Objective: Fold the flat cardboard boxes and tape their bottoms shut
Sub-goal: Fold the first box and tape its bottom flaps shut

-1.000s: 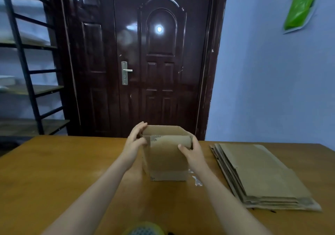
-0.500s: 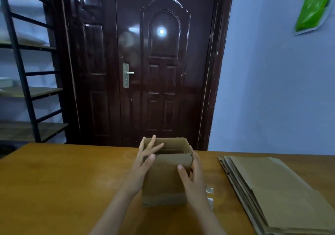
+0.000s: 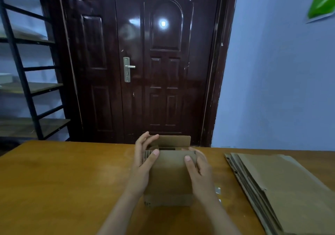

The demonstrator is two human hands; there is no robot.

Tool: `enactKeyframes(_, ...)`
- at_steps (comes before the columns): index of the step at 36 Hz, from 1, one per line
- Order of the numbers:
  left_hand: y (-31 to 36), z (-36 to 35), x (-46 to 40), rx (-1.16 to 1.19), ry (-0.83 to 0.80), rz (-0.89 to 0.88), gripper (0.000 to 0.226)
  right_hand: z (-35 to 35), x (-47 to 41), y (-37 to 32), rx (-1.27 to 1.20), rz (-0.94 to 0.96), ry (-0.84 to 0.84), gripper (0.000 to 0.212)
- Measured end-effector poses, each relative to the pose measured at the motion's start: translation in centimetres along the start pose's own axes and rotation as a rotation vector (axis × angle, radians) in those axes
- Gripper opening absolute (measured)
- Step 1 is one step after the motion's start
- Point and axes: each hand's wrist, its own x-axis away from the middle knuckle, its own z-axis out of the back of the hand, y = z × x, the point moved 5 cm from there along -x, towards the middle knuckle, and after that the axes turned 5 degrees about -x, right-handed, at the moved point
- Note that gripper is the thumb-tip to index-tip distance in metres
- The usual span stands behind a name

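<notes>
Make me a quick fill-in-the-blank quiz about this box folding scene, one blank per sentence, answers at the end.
1. The box stands on a ____ table.
2. The left hand and right hand grip the box from ____ sides.
3. The flat cardboard stack lies to the box's ____.
4. Behind the table is a dark ____.

Answers: wooden; opposite; right; door
</notes>
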Motion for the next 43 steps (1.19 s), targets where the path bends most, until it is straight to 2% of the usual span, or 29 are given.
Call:
enactKeyframes(2, -0.2, 0.2, 0.0, -0.034, 0.049, -0.01, 0.06, 0.0, -0.1, 0.0, -0.001, -0.027, -0.024, 0.019)
enactKeyframes(3, -0.4, 0.3, 0.0, -0.052, 0.073, -0.006, 0.066, 0.0, -0.1, 0.0, -0.028, -0.04, -0.034, 0.018)
enactKeyframes(5, -0.7, 0.5, -0.1, -0.086, 0.098, 0.015, 0.071, 0.1, -0.2, -0.1, -0.116, -0.068, -0.028, 0.034)
enactKeyframes(7, -0.7, 0.4, -0.1, -0.136, 0.077, 0.029, 0.061, 0.2, -0.2, -0.4, -0.134, -0.06, -0.012, 0.052)
enactKeyframes(9, -0.8, 0.4, -0.1, -0.175, 0.045, 0.03, 0.041, 0.2, -0.4, -0.5, -0.119, -0.048, -0.033, 0.062)
enactKeyframes(10, -0.8, 0.4, -0.2, -0.182, 0.043, 0.027, 0.031, 0.1, -0.5, -0.6, -0.106, -0.04, -0.054, 0.059)
enactKeyframes(12, -0.8, 0.4, -0.2, -0.195, 0.044, 0.024, 0.015, 0.0, -0.7, -0.6, -0.051, 0.006, -0.084, 0.038)
enactKeyframes(15, -0.7, 0.3, -0.2, -0.204, 0.046, 0.031, 0.015, -0.1, -0.8, -0.5, 0.011, 0.072, -0.078, 0.015)
enactKeyframes(21, -0.8, 0.4, -0.3, -0.207, 0.057, 0.09, 0.015, -0.1, -0.7, -0.5, 0.182, 0.114, -0.014, 0.017)
enactKeyframes(25, -0.7, 0.4, -0.7, -0.262, 0.057, 0.101, 0.016, 0.4, -0.7, -0.8, 0.345, 0.136, 0.015, 0.027)
enactKeyframes(29, -0.2, 0.9, -0.7, -0.492, 0.038, 0.008, 0.021, 0.2, -0.8, -1.7, 0.465, 0.17, -0.059, 0.046)
enactKeyframes(32, 0.5, 1.2, -0.1, -0.697, 0.006, -0.074, 0.029, 0.1, -0.4, -2.1, 0.631, 0.163, -0.1, 0.043)
enactKeyframes(36, 0.8, 0.8, 0.8, -0.926, -0.056, -0.131, 0.037, 0.2, 0.2, -2.2, 0.748, 0.1, -0.17, 0.047)
enactKeyframes(43, 1.3, -0.1, 1.2, -1.285, -0.074, -0.1, 0.042, 0.4, 0.4, -2.8, 0.799, 0.033, -0.23, 0.047)
